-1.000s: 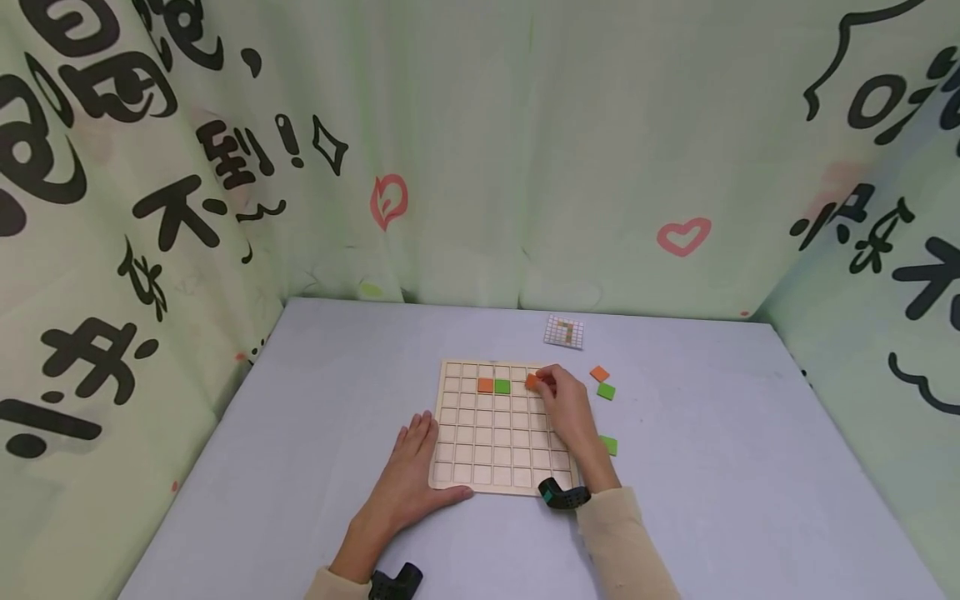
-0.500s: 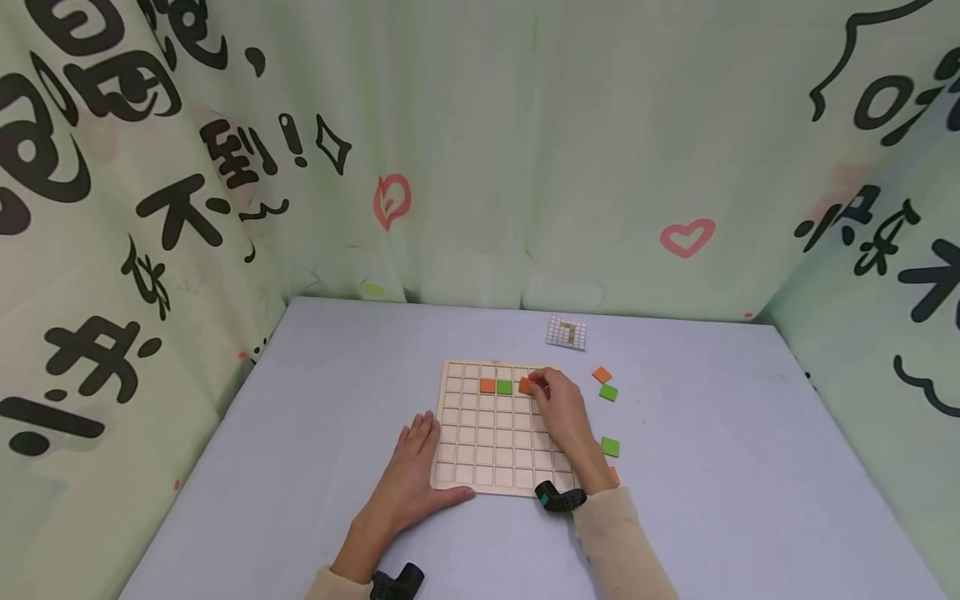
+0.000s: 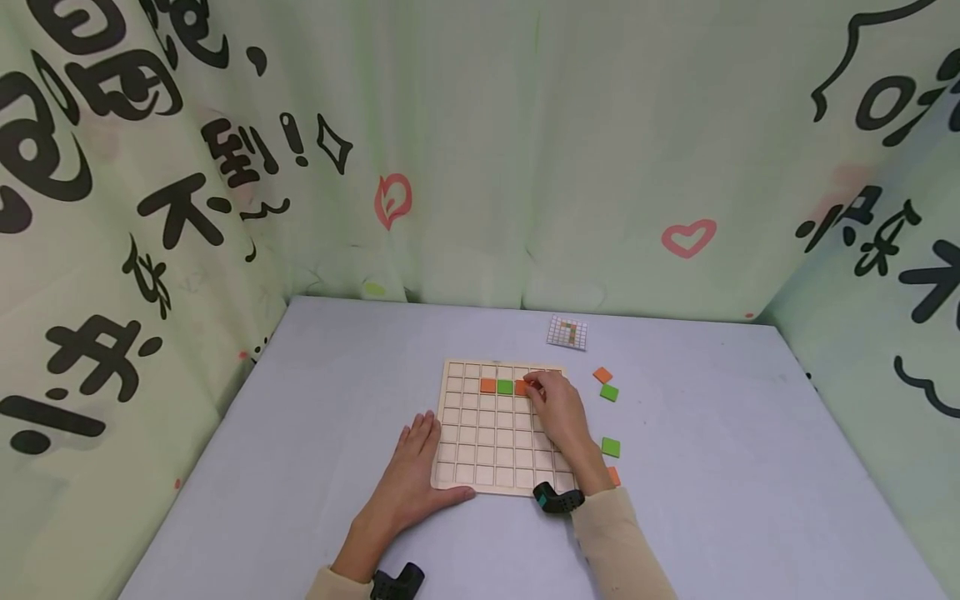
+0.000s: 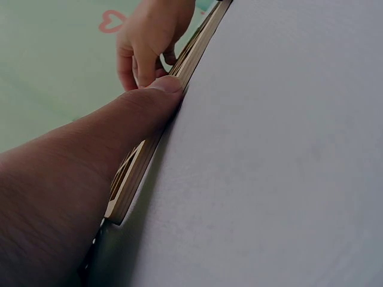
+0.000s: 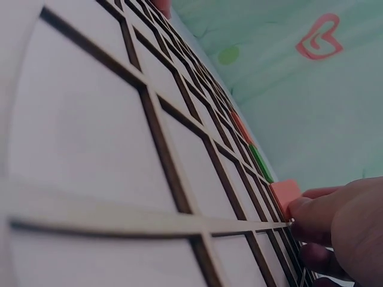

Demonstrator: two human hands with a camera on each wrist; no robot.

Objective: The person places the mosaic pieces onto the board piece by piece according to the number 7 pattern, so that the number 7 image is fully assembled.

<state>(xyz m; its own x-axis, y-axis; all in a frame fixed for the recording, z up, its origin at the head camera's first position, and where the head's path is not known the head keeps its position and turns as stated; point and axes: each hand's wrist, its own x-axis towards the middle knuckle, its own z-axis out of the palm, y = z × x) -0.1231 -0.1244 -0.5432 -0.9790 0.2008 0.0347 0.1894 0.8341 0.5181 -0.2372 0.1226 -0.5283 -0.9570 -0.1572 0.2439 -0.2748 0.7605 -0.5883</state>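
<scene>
A wooden grid board (image 3: 485,456) lies on the table. My left hand (image 3: 407,473) rests at its left side with fingers straight, and the thumb runs along the front edge. In the left wrist view the thumb (image 4: 140,107) touches the board's rim. With thumb and fingertips my right hand (image 3: 557,407) pinches an orange square tile (image 5: 285,194) over the second row. A green tile (image 3: 505,387) sits in a cell just to the left of it. Left of that is another orange tile (image 3: 488,386). Part of the held tile is hidden by the fingers.
Right of the board lie a loose orange tile (image 3: 602,375), a green tile (image 3: 609,392), another green tile (image 3: 611,447) and an orange one (image 3: 613,476) partly behind the right forearm. A small gridded pattern card (image 3: 567,332) lies behind the board. Printed curtains surround the table.
My right hand has moved slightly left with the orange tile, bringing it up close beside the green tile. My left hand stays at the board's edge.
</scene>
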